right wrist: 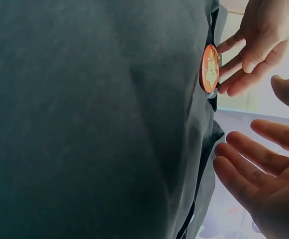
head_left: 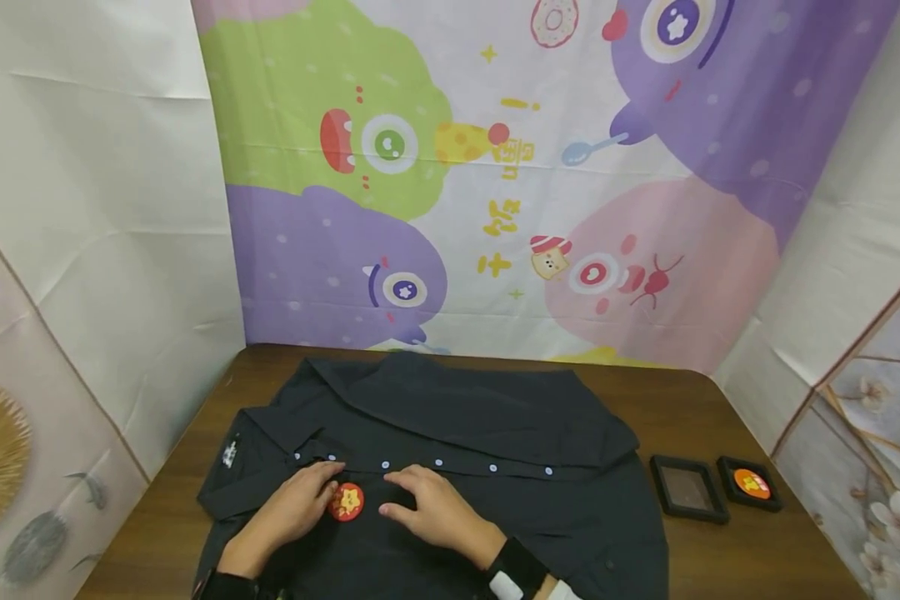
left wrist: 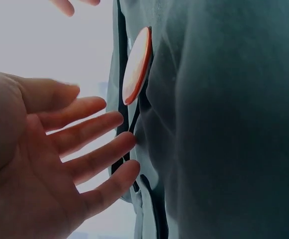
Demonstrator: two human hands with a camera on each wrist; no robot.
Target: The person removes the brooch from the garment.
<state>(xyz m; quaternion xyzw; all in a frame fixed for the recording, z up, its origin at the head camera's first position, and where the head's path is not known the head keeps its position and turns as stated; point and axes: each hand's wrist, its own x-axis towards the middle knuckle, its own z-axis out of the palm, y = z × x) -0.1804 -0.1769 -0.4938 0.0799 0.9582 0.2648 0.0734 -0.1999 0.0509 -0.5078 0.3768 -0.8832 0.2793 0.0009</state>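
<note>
A round red badge (head_left: 347, 502) with a yellow star figure lies on the front of a dark shirt (head_left: 540, 533), just below its row of pale buttons. Left of the badge is my left hand (head_left: 294, 503), its fingers extended close to the badge's edge. My right hand (head_left: 437, 510) hovers to the right, fingers spread and thumb apart, holding nothing. In the left wrist view the left hand (left wrist: 49, 149) has loosely straight fingers beside the badge (left wrist: 137, 67). The right wrist view shows the right hand (right wrist: 268, 164) with an empty palm and the badge (right wrist: 210, 69) beyond its fingertips.
On the brown table (head_left: 765, 550), right of the shirt, stand a black square frame (head_left: 688, 489) and a smaller black box (head_left: 750, 483) with an orange round badge (head_left: 752, 483) in it. A cartoon-print cloth (head_left: 495, 208) hangs behind, with white cloth walls at both sides.
</note>
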